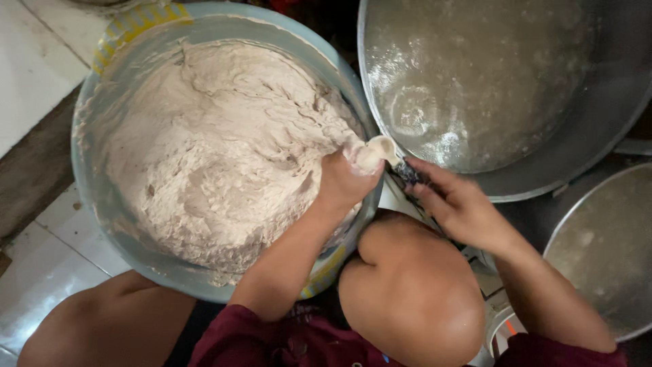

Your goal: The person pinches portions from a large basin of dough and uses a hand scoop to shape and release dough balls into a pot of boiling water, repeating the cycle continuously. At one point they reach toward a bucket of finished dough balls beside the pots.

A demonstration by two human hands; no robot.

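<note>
A big light-blue basin holds a mound of pale pinkish paste. My left hand is at the basin's right rim, fist closed on paste, with a small ball of it squeezed out at the top. My right hand grips a small spoon by its dark handle. The spoon's bowl touches the ball of paste. Both hands meet in the gap between the basin and a wide metal pan.
The metal pan holds cloudy liquid with bubbles. A second metal pan sits at the lower right. My bare knees are below the hands. White floor tiles lie to the left.
</note>
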